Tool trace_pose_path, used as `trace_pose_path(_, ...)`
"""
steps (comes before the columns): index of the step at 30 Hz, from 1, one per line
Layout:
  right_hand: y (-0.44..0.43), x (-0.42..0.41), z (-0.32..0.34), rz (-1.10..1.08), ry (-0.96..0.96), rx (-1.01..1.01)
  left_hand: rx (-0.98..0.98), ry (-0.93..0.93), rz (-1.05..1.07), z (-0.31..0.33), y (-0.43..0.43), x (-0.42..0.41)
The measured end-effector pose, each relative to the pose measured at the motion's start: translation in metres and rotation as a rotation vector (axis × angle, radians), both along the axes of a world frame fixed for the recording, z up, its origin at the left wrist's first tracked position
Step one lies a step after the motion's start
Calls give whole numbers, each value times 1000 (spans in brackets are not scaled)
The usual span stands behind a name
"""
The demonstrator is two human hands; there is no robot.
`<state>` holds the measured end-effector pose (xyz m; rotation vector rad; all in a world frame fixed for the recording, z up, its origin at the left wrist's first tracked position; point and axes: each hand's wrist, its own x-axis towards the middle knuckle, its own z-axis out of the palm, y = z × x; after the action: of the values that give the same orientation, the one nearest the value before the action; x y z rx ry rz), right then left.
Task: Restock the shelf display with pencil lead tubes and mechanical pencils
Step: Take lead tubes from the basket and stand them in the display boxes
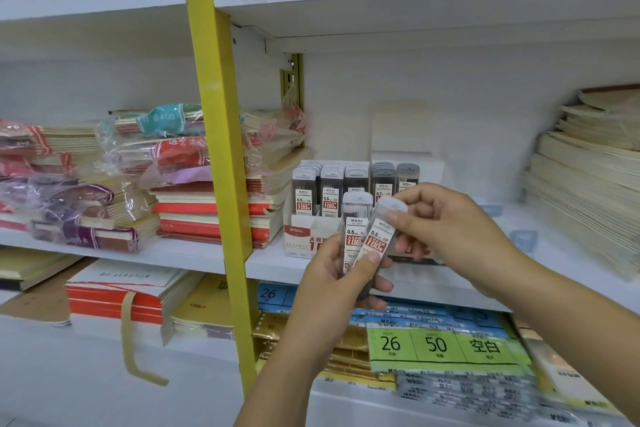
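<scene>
left hand: fingers curled round the lower ends of two items, an upright tube of pencil lead and a tilted tube leaning right in front of it. the thumb presses across the labels.

right hand: thumb and fingertips pinch the clear cap end of the tilted tube; the remaining fingers are loosely bent. judgement: the left hand serves as a holder for stock while the right draws off one tube at a time for placement.

display box: sits on the white shelf, just behind both hands. its rows hold tubes upright with labels facing out, so the grade reads from the front. the held tubes read 0.5, as do the left rows; a right row reads 0.7, so the tube belongs on the left side. the third row appears to have room at its front, though the held tubes partly hide it.

no mechanical pencils can be identified.

stacked notebooks lie just left of the box, behind the yellow upright.
</scene>
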<state>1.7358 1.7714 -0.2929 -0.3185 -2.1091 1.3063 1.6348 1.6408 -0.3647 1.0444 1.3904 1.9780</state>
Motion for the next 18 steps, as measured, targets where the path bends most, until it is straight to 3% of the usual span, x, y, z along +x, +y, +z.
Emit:
trace_pose_path(5, 4, 1, 0, 4, 36, -33, -7, -20, 20, -2, -1, -3)
trace_pose_path(8, 8, -2, 15, -139, 221, 101, 10, -60, 134, -3, -5, -9)
trace_pose_path(11, 10, -12, 35, -149, 349, 244, 59, -127, 281, -2, -12, -22)
trace_pose_path(18, 5, -55, 43, -190, 85, 674, 77, -140, 371, -2, -24, -39)
